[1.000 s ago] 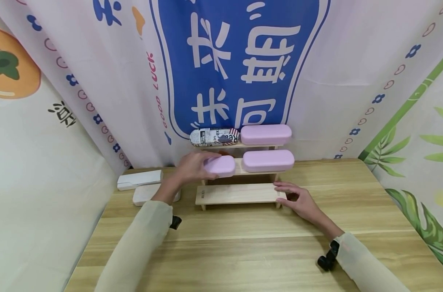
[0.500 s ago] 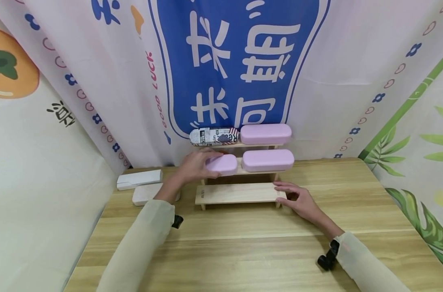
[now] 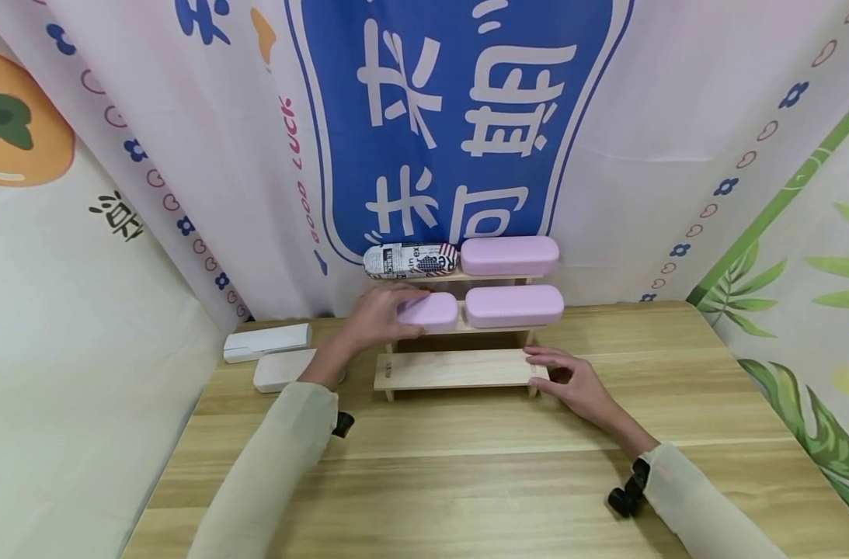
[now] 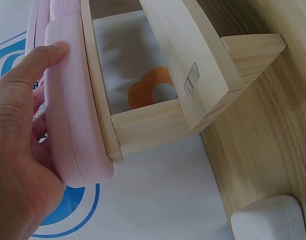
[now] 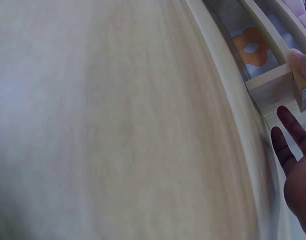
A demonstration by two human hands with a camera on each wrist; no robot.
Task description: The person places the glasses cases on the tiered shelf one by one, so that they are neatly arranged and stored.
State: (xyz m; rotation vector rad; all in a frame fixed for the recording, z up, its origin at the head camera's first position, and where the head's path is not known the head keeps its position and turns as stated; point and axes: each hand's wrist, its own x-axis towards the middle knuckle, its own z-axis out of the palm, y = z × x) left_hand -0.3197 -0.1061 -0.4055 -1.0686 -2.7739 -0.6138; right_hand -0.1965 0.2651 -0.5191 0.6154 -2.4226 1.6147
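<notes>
A three-tier wooden stand [image 3: 459,371] stands on the table against the curtain. My left hand [image 3: 378,317] grips a pink glasses case [image 3: 434,310] at the left of its middle tier. In the left wrist view the thumb lies along the front of this case [image 4: 75,110], with the other fingers behind it. Beside it on the same tier rests another pink glasses case [image 3: 513,306]. On the top tier are a newsprint-patterned case [image 3: 403,262] and a third pink case [image 3: 509,255]. My right hand [image 3: 571,380] holds the right end of the bottom tier, thumb and fingers at its edges.
Left of the stand, a slim white case [image 3: 269,341] and a rounded off-white case [image 3: 280,371] lie on the wooden table [image 3: 452,489]. A printed curtain [image 3: 606,202] hangs right behind the stand.
My left hand has shifted the pink glasses case slightly right and back on the middle tier, closer to the neighbouring one. My right hand has stayed at the bottom tier.
</notes>
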